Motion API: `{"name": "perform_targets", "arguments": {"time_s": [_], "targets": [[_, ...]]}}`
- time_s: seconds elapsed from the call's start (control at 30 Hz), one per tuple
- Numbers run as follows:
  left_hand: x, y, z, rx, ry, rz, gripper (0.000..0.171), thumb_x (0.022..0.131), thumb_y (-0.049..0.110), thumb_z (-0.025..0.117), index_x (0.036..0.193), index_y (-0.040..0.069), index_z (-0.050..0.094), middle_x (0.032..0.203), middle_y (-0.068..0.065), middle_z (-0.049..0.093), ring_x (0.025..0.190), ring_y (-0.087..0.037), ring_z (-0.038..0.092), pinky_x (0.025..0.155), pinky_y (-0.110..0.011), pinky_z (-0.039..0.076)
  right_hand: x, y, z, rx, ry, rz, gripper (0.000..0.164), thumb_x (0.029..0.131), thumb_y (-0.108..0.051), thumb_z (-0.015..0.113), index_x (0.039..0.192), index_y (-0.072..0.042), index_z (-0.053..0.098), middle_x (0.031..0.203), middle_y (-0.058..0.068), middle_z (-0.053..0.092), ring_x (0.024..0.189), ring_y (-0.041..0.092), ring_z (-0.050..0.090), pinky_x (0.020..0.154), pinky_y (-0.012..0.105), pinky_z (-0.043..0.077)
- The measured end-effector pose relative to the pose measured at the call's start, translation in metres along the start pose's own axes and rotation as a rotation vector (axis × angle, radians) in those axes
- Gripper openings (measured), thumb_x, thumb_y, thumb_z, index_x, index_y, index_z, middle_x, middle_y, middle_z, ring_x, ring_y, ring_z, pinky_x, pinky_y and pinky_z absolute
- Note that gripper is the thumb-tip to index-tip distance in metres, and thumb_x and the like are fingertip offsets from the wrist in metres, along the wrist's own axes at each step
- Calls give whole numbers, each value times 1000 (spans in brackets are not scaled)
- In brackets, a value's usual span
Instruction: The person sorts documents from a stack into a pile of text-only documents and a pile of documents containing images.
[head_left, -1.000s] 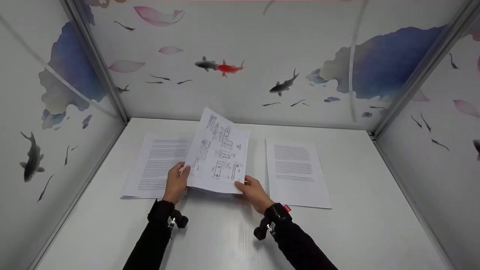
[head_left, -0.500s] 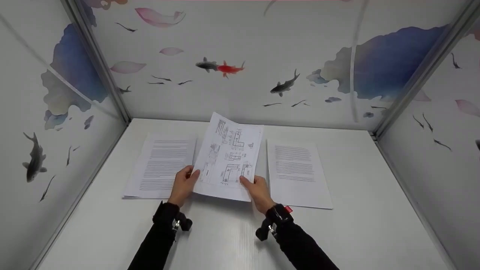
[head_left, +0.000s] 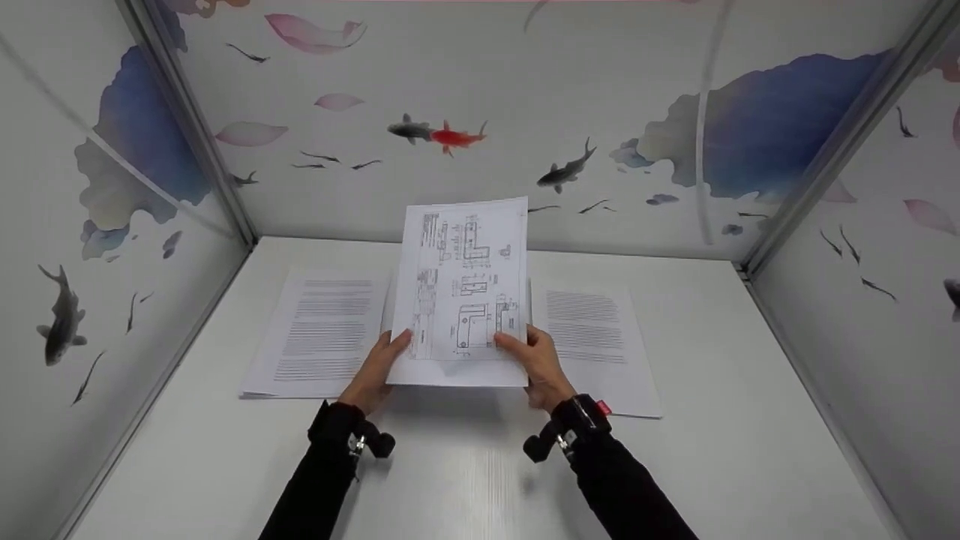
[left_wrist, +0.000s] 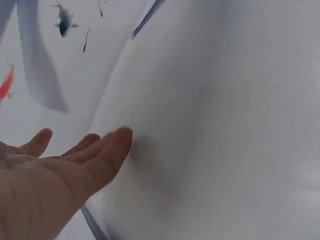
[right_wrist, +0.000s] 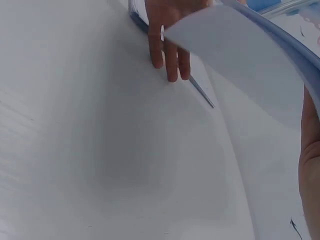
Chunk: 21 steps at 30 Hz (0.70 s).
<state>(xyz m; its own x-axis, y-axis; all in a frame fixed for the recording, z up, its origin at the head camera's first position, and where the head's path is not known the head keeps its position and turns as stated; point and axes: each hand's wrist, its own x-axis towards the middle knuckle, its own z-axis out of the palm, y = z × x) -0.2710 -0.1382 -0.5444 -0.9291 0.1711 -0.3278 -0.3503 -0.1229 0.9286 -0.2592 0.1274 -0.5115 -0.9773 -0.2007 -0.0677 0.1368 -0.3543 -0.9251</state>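
Raised and straightened since the earlier frame, the sheaf [head_left: 457, 277] stands above the counter [head_left: 750, 435] between left stack [head_left: 322, 334] and right stack [head_left: 600, 337], clamped by the right grip [head_left: 544, 369], with the left grip [head_left: 376, 369] apart, fingers straight by its edge, likely keeping it square.

In the head view, most fingers of the left hand [head_left: 379, 371] and right hand [head_left: 546, 367] are hidden behind the held papers [head_left: 461, 289], whose small lettering cannot be read. Print on the pile at eight o'clock [head_left: 322, 330] and the pile at four o'clock [head_left: 589, 330] is too small to make out. The left sleeve [head_left: 306, 487] runs out at seven, the right sleeve [head_left: 622, 480] at five. Wrist views cut the left hand at eight, the right hand near four, the held papers at two.
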Motion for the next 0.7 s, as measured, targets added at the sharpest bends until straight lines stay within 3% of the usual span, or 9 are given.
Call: {"name": "perform_targets", "arguments": {"time_s": [0.07, 0.17, 0.27, 0.43, 0.57, 0.7], "targets": [[0, -1, 0, -85, -70, 17, 87, 78, 60, 56, 144, 16, 18, 132, -15, 42, 119, -28, 41, 99, -46, 29, 0, -1, -1, -28, -9, -1, 47, 75, -22, 73, 114, -3, 56, 107, 19, 60, 90, 35, 61, 73, 46, 49], [-1, -2, 1, -219, -164, 53, 60, 86, 44, 55, 136, 15, 36, 122, -15, 53, 108, -28, 52, 88, -40, 42, 0, 0, -5, -67, -19, -9, 47, 76, -20, 73, 117, -5, 55, 108, 19, 59, 90, 34, 61, 72, 45, 50], [-2, -4, 4, -246, -179, 106, 48, 90, 26, 56, 134, 18, 39, 117, -14, 57, 102, -28, 57, 79, -38, 48, 2, 4, -8, -131, 10, -20, 58, 77, -16, 72, 127, -11, 45, 110, 18, 57, 90, 31, 61, 70, 41, 51], [-3, -5, 10, -160, -87, 175, 54, 92, 19, 52, 138, 36, 29, 121, -9, 54, 100, -27, 57, 74, -35, 49, 3, 12, -12, -191, 86, 72, 87, 79, -13, 70, 143, -23, 12, 119, 14, 52, 90, 28, 61, 69, 38, 51], [-4, -6, 13, -117, -47, 189, 53, 94, 25, 48, 140, 37, 25, 125, -3, 52, 105, -26, 54, 79, -34, 46, 3, 20, -15, -210, 51, 136, 73, 85, -7, 59, 142, -23, 16, 120, 13, 53, 94, 27, 59, 74, 38, 49], [-5, -6, 17, -9, -42, 224, 49, 94, 31, 46, 139, 35, 26, 121, -3, 54, 104, -24, 54, 84, -35, 42, 1, 26, -13, -300, 56, 70, 63, 88, -1, 52, 140, -19, 22, 116, 10, 54, 97, 24, 55, 80, 34, 44]]}}
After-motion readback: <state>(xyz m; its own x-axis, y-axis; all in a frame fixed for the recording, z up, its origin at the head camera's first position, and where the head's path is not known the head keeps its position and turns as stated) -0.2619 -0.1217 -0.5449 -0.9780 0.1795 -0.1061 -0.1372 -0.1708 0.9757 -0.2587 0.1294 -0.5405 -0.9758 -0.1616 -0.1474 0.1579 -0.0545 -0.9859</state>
